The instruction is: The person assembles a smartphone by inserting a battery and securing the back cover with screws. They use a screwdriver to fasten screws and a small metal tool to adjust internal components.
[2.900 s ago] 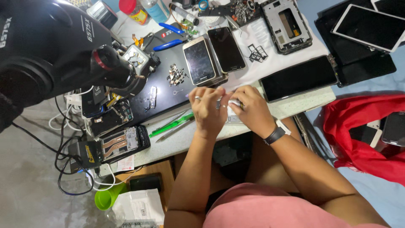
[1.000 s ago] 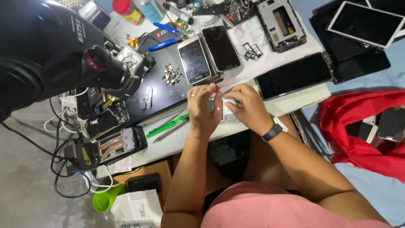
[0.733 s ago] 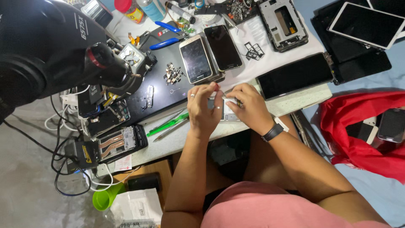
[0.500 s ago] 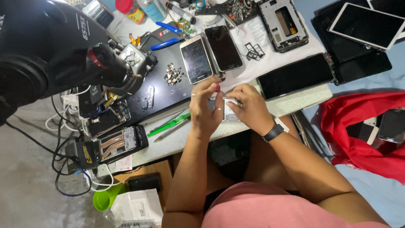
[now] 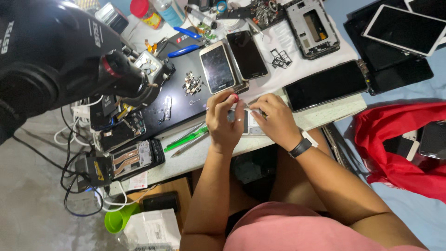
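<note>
Our left hand (image 5: 224, 122) pinches a red-tipped tool (image 5: 235, 98), fingers clamped on it. Our right hand (image 5: 274, 120) grips a white phone frame (image 5: 251, 124) on the table (image 5: 325, 111), fingers closed on its edge.

A single view, from a camera worn on the person's head, looks steeply down over the chest and forearms onto the surface (image 5: 325, 114). It sits close enough that the left hand (image 5: 225, 122) and the right hand (image 5: 274, 121) fall near the middle of the frame. The far edge of the surface runs along the top, the floor (image 5: 32, 204) shows at the near left, and a black microscope (image 5: 55, 51) looms large at the far left.
</note>
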